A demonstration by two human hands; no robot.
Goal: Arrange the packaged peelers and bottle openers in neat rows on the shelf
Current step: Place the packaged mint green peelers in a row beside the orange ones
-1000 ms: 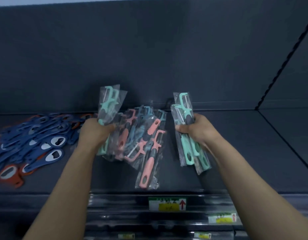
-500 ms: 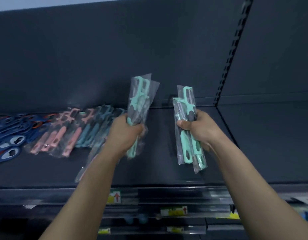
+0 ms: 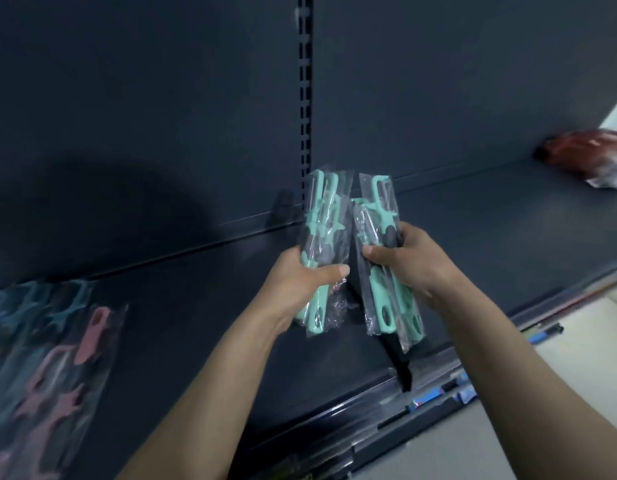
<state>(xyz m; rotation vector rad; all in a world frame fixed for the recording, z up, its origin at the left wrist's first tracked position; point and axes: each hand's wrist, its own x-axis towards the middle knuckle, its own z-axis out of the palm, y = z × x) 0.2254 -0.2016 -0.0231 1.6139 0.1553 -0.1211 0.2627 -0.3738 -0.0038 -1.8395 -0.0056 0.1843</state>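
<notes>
head view: left hand (image 3: 300,282) curls fingers and thumb round mint peeler packs (image 3: 321,216) above the shelf (image 3: 203,306); right hand (image 3: 418,268) grips more mint packs (image 3: 378,216) at their 3 o'clock; pink peelers (image 3: 57,358) lie at 8 o'clock.

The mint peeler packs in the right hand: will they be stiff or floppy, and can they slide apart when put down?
Probably stiff at the core: the peeler packs stand straight above and below the right hand. The glossy clear wrap looks slippery, so the stack may fan out. Likely light, since one hand holds several.
</notes>
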